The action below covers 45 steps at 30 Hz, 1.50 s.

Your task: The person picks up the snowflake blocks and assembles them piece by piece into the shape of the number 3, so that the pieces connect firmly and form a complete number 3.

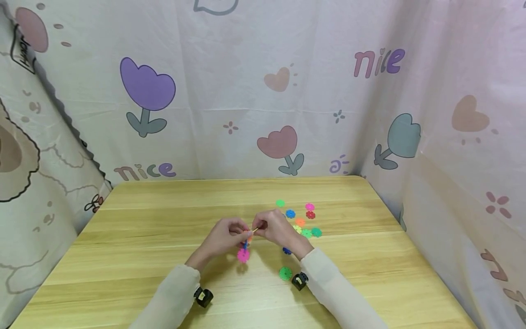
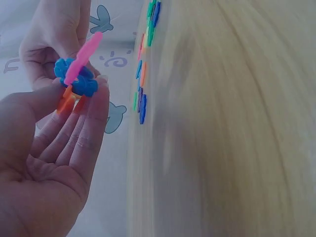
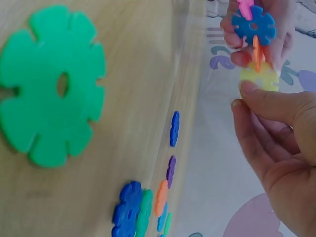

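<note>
A short chain of notched plastic snowflake discs hangs between my hands above the table. My left hand (image 1: 225,235) pinches it by the blue and orange part, thumb on one side and fingers on the other. At its lower end hangs a pink disc (image 1: 243,255). Blue pieces (image 2: 81,81) slot into the pink one, and an orange disc (image 3: 256,53) follows. The thumb and finger of my right hand (image 1: 276,227) pinch a yellow disc (image 3: 261,79), whose edge meets the orange one. Fingertips hide part of that joint.
On the wooden table (image 1: 164,256), a green disc (image 1: 285,273) lies near my right wrist. A dark blue disc (image 1: 286,251) is partly covered by the right arm. Several loose discs, including a red one (image 1: 310,214), lie beyond the right hand. A printed curtain (image 1: 218,91) stands behind.
</note>
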### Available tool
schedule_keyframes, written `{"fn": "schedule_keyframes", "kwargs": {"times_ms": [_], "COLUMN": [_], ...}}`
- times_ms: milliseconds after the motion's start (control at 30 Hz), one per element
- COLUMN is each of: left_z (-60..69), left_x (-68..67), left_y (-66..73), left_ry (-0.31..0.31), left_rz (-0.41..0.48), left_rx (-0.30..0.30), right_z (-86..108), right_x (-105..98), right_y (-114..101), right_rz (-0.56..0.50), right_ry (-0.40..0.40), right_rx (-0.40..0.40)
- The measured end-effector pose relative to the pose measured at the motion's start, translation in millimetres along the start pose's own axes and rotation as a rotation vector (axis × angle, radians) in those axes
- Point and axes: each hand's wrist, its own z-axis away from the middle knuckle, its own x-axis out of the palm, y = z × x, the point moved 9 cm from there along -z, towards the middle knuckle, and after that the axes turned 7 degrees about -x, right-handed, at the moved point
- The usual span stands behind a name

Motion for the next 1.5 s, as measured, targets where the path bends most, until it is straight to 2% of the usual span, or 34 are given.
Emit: {"fn": "schedule_keyframes", "kwargs": {"times_ms": [200, 400, 600, 733, 1000, 1167, 1500], "left_z": [1.0, 2.4, 4.6, 5.9, 6.8, 7.0, 9.4], "left_x": [-4.3, -3.9, -2.3, -0.4, 3.2, 4.4, 6.1], "left_y": [-5.3, -6.2, -4.5, -4.0, -4.7, -6.1, -5.0], "left_ry": [0.017, -0.007, -0.017, -0.038, -0.081, -0.087, -0.092], "left_rz": [0.02, 0.036, 0.041, 0.05, 0.059, 0.051, 0.037], "left_rx": [-0.008, 0.007, 0.035, 0.045, 0.051, 0.05, 0.051], "right_z": [0.7, -1.6, -3.8, -3.4, -1.3, 1.3, 1.5], "right_x": [-1.0, 10.4, 23.8, 29.3, 31.5, 31.3, 24.2], "right_y": [16.5, 31.9, 37.0, 38.9, 41.2, 42.8, 42.2], "right_rz": [-0.01, 0.09, 0.163, 0.196, 0.196, 0.199, 0.155], "right_ry": [-0.013, -0.106, -0.2, -0.235, -0.241, -0.244, -0.19], "right_rx": [0.112, 0.184, 0.187, 0.186, 0.198, 0.181, 0.177]}}
